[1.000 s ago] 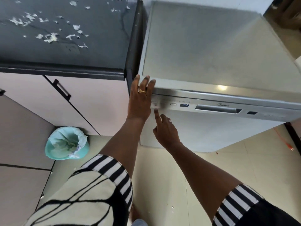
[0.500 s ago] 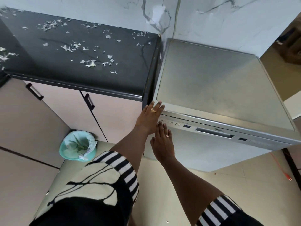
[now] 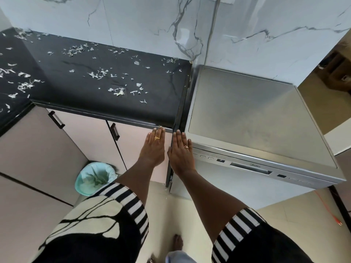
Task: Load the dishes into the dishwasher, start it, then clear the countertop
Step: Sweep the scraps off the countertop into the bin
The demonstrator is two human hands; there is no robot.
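Both arms reach forward; left hand [image 3: 153, 147] and right hand [image 3: 180, 150] lie side by side, palms down, fingers straight.

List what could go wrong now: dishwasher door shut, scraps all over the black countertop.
1. Scraps swept off the countertop may miss the bin, which stands on the floor, left of the left hand.
2. Scraps pushed right could drop into the gap beside the dishwasher.
3. The right hand lies close to the panel buttons; a brush might alter the program.
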